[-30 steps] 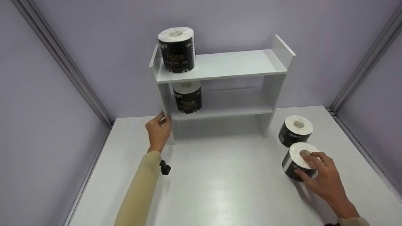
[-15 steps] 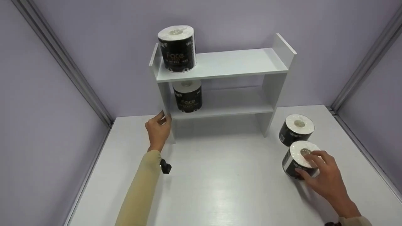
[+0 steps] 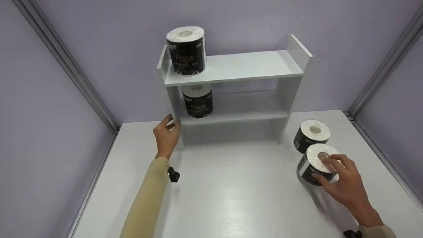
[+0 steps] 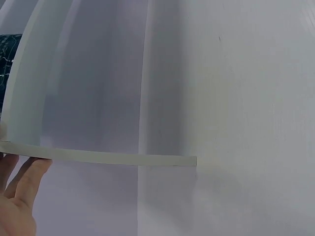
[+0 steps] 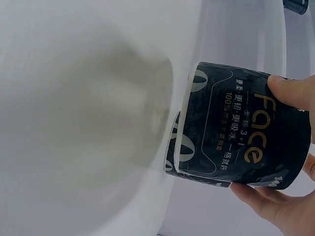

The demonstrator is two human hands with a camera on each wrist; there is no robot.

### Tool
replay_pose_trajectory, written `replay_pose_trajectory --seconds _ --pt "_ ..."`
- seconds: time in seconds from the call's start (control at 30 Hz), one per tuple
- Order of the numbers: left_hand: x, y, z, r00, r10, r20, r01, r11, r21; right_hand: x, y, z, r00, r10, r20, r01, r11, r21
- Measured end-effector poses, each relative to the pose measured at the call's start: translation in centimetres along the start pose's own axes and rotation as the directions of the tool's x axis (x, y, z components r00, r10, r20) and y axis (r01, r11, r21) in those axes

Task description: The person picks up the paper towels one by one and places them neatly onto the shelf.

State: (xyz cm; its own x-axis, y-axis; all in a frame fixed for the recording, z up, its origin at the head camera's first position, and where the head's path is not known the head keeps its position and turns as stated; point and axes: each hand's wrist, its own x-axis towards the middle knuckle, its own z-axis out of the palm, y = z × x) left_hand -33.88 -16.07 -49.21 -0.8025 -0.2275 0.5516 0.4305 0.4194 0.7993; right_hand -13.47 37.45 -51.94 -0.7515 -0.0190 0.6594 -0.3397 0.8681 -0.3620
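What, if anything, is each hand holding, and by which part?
The right hand holds a paper roll by its wrapped side, near the top end; the left hand pinches the shelf's side panel at its front edge.

the white table (image 3: 224,185) carries a roll (image 3: 309,137) and a shelf (image 3: 248,67) (two rolls (image 3: 186,56) aboard)

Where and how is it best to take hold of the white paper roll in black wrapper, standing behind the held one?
I would probably grip the white paper roll in black wrapper across its curved wall, from above and the right. It stands upright, top visible; in the head view the held black-wrapped roll hides part of its near side, and the white board shelf stands left.
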Motion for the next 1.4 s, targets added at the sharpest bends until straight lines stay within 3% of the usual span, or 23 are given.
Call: replay_pose_trajectory --seconds 0.13,0.4,1.4 --pt "0.1 0.0 0.1 1.0 -0.019 0.01 0.019 1.0 -0.01 0.4 -0.1 -0.1 1.0 -0.016 -0.017 0.017 1.0 0.019" --pt "0.0 0.3 0.0 0.992 -0.112 0.06 0.113 0.994 -0.004 1.0 -0.6 -0.3 0.999 -0.038 -0.009 0.038 0.999 0.024" --pt "0.1 0.0 0.1 0.991 -0.127 0.052 0.129 0.991 -0.026 3.2 -2.5 -1.3 0.998 -0.062 0.01 0.062 0.997 0.045"
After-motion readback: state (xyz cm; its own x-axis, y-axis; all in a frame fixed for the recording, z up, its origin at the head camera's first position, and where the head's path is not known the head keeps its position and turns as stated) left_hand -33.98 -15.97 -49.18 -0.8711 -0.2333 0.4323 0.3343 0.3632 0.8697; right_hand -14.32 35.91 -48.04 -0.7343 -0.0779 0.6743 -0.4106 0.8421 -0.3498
